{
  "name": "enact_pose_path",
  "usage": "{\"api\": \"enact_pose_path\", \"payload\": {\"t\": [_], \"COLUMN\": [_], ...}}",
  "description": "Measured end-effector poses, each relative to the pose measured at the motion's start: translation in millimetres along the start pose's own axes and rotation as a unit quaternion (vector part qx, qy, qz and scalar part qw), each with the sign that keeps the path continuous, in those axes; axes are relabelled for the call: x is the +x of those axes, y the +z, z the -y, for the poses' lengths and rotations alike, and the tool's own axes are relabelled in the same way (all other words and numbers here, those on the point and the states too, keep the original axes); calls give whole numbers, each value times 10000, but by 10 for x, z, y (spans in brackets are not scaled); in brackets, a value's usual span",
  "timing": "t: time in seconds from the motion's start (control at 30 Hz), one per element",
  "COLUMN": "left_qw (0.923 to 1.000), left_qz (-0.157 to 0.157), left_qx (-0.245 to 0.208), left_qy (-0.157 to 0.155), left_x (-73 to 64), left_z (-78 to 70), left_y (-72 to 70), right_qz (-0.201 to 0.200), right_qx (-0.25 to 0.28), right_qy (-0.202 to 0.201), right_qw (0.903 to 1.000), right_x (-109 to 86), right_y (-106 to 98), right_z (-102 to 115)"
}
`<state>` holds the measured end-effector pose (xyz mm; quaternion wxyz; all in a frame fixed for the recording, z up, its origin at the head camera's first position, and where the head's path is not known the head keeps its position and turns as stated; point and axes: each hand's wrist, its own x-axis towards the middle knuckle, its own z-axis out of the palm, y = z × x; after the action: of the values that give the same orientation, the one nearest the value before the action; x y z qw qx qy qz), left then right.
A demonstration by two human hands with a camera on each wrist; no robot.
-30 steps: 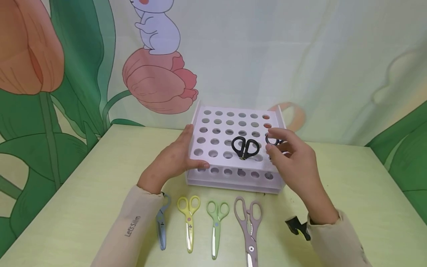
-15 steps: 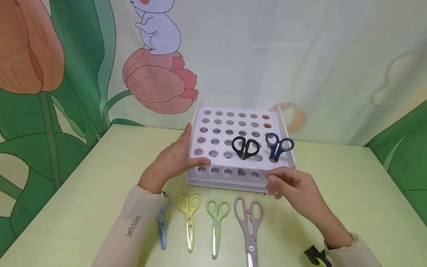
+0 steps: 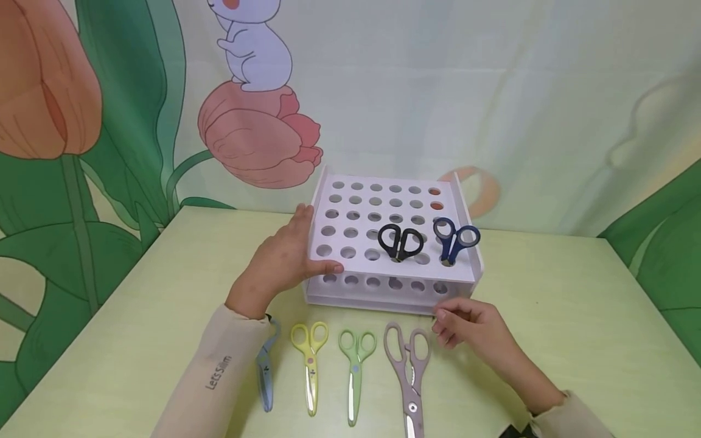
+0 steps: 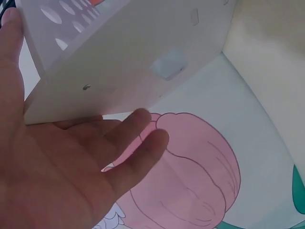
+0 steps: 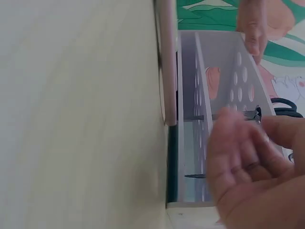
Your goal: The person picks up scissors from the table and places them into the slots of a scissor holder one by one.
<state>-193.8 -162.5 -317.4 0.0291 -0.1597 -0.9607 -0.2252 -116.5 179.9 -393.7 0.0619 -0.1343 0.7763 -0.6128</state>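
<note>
My left hand [image 3: 276,261] lies against the left side of a white rack with rows of round holes [image 3: 360,265], thumb over its front corner. In the left wrist view, the fingers [image 4: 138,157] extend beside the side panel. Black-handled scissors [image 3: 392,250] and navy-handled scissors [image 3: 446,248] stand in front-row holes, handles up. My right hand [image 3: 473,328] hovers in front of the rack's right corner, fingers loosely curled and holding nothing. Nearest to it lie mauve scissors [image 3: 412,395], handles towards the rack.
In a row with the mauve scissors lie green scissors [image 3: 355,371], yellow scissors [image 3: 310,362] and blue scissors [image 3: 265,368], the last partly under my left sleeve [image 3: 219,365]. Behind the pale table [image 3: 575,316] hangs a curtain [image 3: 547,121] printed with tulips and a rabbit.
My right hand has left the handles of the navy-handled scissors and come down towards me, near the mauve scissors. The scissors stay upright in the rack. My left hand keeps its place.
</note>
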Motion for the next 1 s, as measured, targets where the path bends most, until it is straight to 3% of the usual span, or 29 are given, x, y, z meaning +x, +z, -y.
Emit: {"api": "enact_pose_path", "payload": {"t": [0.1, 0.2, 0.27, 0.5, 0.77, 0.9, 1.0], "left_qw": [9994, 9988, 9990, 9990, 9990, 9986, 9984], "left_qz": [29, 80, 127, 340, 336, 391, 420], "left_qx": [342, 476, 429, -274, -288, -363, -374], "left_qy": [-95, -62, 30, 129, 60, 41, 29], "left_x": [6, 13, 23, 71, 69, 63, 60], "left_z": [-18, -19, -9, 33, 35, 34, 34], "left_y": [-23, -47, -56, -9, 7, 9, 14], "right_qz": [43, 326, 618, 1436, 1690, 1766, 1826], "right_qx": [-943, -1914, -2284, -2823, -3658, -3768, -3693], "right_qy": [-9, -47, -135, -491, -540, -609, -686], "right_qw": [9955, 9810, 9715, 9472, 9136, 9073, 9086], "right_x": [7, 21, 36, 63, 54, 60, 60], "right_y": [3, 6, 4, -14, 0, 5, -15], "right_z": [-60, -95, -112, -149, -116, -111, -111]}}
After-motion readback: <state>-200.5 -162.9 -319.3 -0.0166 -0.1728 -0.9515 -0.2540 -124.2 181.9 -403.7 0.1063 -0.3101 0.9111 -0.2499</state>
